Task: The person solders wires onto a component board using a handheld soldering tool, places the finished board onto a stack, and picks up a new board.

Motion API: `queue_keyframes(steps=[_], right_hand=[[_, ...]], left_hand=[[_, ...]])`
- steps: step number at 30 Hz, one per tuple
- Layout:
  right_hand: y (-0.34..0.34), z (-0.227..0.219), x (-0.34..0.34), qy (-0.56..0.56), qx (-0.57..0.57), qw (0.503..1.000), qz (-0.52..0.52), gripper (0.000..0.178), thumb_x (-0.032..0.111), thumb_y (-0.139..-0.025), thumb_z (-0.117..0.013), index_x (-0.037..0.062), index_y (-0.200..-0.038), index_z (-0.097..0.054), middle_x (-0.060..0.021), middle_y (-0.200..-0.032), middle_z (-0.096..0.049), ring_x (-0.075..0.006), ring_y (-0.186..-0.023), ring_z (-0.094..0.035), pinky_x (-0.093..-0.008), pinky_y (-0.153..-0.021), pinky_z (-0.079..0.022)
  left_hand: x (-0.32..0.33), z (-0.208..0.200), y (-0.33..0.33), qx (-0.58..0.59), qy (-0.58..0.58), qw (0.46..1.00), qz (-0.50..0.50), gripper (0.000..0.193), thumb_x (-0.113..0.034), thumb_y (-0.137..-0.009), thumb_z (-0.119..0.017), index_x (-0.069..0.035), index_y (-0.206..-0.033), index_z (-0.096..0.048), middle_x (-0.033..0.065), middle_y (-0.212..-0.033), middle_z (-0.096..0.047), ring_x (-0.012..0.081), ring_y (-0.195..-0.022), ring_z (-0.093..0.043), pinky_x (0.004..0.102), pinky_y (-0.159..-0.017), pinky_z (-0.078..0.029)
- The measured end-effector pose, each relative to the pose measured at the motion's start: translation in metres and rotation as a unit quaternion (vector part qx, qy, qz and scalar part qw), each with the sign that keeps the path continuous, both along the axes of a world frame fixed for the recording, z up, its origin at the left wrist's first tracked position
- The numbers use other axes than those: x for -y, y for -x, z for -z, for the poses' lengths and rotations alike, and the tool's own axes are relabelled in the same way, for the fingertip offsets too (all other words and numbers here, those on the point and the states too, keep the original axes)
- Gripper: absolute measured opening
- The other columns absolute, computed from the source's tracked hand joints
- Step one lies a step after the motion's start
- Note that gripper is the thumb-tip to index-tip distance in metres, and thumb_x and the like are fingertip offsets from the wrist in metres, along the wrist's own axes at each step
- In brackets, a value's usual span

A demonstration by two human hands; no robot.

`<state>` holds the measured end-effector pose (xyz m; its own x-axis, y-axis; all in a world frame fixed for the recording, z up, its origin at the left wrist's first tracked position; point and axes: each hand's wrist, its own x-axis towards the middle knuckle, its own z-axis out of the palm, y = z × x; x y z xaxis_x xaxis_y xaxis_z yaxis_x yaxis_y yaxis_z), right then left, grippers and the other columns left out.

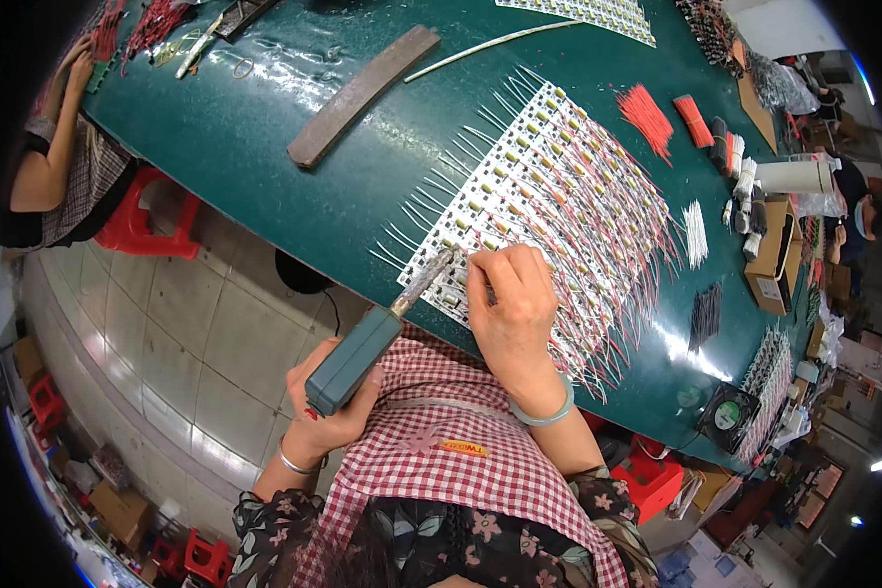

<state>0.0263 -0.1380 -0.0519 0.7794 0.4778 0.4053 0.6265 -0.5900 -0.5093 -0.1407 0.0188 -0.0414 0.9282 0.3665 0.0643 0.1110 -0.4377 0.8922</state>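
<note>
A panel of small white circuit boards (472, 203) lies at the table's near edge, with rows of yellowish parts. Red and white wires (612, 245) fan out from its right side, and pale wires stick out along its left side. My left hand (335, 427) is wrapped round a dark green soldering gun (355, 361), whose metal tip points at the panel's lower left corner. Close to that tip, my right hand (515, 309) is over the panel, thumb and fingers pinched together. Whatever sits between those fingertips is too small to make out.
A curved wooden bar (363, 96) lies behind the panel. Red wire bundles (644, 120), white wires (696, 235) and black wires (706, 316) lie to the right. A small fan (728, 416) stands by the right edge. Another person's arm (61, 147) reaches in at far left.
</note>
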Motion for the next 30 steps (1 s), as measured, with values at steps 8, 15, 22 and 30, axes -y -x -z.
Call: queue_keyframes(steps=[8,15,22,30], right_hand=[[0.000,-0.001,0.000,-0.008,-0.003,1.000,-0.002,0.015,-0.005,-0.075,-0.071,0.0031,-0.085,-0.063,-0.0097,-0.080,-0.052,-0.0272,-0.074,-0.055,-0.0384,-0.064,-0.046],[0.000,0.000,0.001,-0.009,-0.006,1.000,-0.003,0.014,-0.004,-0.075,-0.071,0.0031,-0.084,-0.062,-0.0098,-0.080,-0.052,-0.0271,-0.074,-0.055,-0.0384,-0.064,-0.045],[0.000,0.000,0.000,-0.011,-0.011,1.000,0.002,0.014,-0.003,-0.075,-0.071,0.0033,-0.084,-0.062,-0.0095,-0.080,-0.052,-0.0268,-0.074,-0.054,-0.0381,-0.064,-0.045],[0.001,0.001,0.001,-0.009,-0.011,1.000,0.004,0.014,-0.003,-0.076,-0.071,0.0038,-0.084,-0.062,-0.0091,-0.080,-0.051,-0.0266,-0.075,-0.054,-0.0381,-0.065,-0.045]], left_hand=[[0.001,0.010,0.014,-0.007,0.037,0.999,-0.015,0.019,0.000,-0.073,-0.073,0.005,-0.090,-0.067,0.0136,-0.081,-0.064,0.0224,-0.063,-0.064,0.0298,-0.058,-0.051],[0.001,0.006,0.009,-0.008,0.009,1.000,0.003,0.019,0.000,-0.072,-0.072,0.005,-0.089,-0.067,0.0134,-0.080,-0.063,0.0232,-0.061,-0.063,0.0300,-0.056,-0.050],[0.001,0.006,0.008,-0.014,0.030,0.999,-0.017,0.021,0.000,-0.072,-0.074,0.006,-0.092,-0.068,0.0138,-0.084,-0.066,0.0220,-0.066,-0.065,0.0293,-0.060,-0.052],[0.001,0.001,0.004,-0.014,-0.004,1.000,0.003,0.023,-0.001,-0.074,-0.074,0.007,-0.094,-0.067,0.0143,-0.084,-0.066,0.0217,-0.067,-0.066,0.0285,-0.061,-0.052]])
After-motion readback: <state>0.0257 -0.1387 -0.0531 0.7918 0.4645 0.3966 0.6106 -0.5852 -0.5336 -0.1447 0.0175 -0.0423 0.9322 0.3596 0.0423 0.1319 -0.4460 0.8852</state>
